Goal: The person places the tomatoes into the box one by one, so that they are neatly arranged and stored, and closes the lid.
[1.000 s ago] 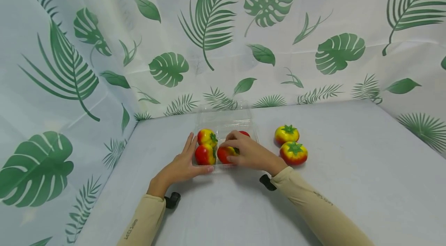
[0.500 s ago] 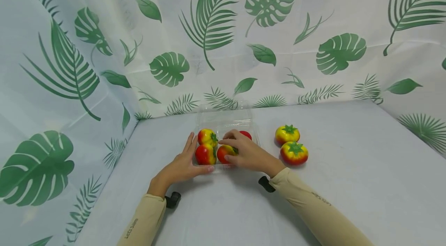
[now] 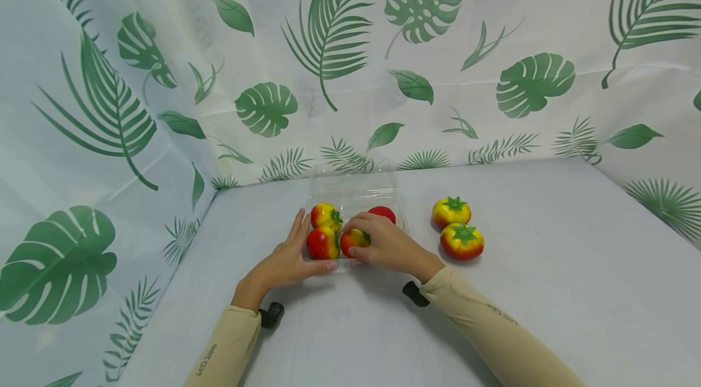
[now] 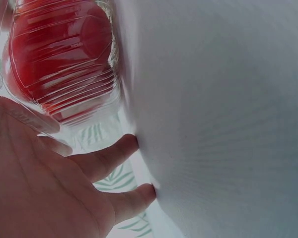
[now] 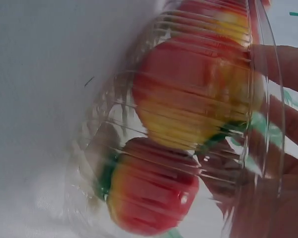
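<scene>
Head view: nearest you, your beige left sleeve and right sleeve reach over the pale surface.
Wrist devices: you have 2, a black left one and a black right one, under the wrists.
Left hand: your fingers are straight and spread along the box's left side, the thumb stretched across its front edge, nothing gripped; in the left wrist view 2 fingertips reach down to the surface.
Right hand: your fingers are bent over the front-right fruit, the thumb on its near side, so you hold it between them.
Clear box: in front of you, between your hands, with 4 red-and-yellow fruits inside.
Front-right fruit: in the box, partly covered by your right hand.
Front-left fruit: beside it, yellow side to the right.
Front loose fruit: on the surface, right of the box, green cap up.
Rear-left fruit: behind the front-left fruit, green cap to the right.
Rear-right fruit: red side up, just beyond your right hand.
Rear loose fruit: just behind the front loose fruit, green cap up.
Lid: clear, folded back behind the box.
Leaf-print cloth: hangs behind everything.
</scene>
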Available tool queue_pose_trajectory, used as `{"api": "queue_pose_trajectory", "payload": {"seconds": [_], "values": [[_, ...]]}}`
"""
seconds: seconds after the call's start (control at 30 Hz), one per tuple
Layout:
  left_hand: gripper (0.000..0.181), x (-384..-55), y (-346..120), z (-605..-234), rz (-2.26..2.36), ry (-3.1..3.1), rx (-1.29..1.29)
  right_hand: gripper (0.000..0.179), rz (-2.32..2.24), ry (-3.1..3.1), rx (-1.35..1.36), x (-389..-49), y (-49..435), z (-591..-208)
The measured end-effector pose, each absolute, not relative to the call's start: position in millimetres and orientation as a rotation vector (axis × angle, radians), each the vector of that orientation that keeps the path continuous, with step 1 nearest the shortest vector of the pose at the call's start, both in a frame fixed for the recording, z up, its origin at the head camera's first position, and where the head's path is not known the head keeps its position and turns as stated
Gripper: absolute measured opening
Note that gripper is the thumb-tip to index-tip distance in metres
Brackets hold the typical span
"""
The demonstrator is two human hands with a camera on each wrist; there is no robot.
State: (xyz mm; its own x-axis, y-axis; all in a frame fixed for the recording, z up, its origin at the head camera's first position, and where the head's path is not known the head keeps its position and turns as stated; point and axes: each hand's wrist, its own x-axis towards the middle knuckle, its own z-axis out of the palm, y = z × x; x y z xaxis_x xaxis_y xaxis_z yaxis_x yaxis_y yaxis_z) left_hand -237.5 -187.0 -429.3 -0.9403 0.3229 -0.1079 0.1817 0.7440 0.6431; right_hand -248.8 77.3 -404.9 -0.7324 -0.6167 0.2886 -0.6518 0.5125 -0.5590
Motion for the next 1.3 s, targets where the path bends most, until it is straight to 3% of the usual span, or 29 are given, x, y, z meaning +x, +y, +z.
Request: {"api": "queue_pose_trajectory", "payload": {"seconds": [0.37,0.63,1.3], "values": [[0.127,-239,-187,-431,0.973,2.731,0.390,0.037,1.029,-2.757,1.119,-248,82,-397],[0.127,-237,-187,-431,0.970,2.732,0.356,0.029,1.087,-2.769,1.192,-252,90,-394],[0.128,-238,-187,-429,0.958,2.729,0.376,0.035,1.127,-2.655,1.179,-252,86,-401]]}}
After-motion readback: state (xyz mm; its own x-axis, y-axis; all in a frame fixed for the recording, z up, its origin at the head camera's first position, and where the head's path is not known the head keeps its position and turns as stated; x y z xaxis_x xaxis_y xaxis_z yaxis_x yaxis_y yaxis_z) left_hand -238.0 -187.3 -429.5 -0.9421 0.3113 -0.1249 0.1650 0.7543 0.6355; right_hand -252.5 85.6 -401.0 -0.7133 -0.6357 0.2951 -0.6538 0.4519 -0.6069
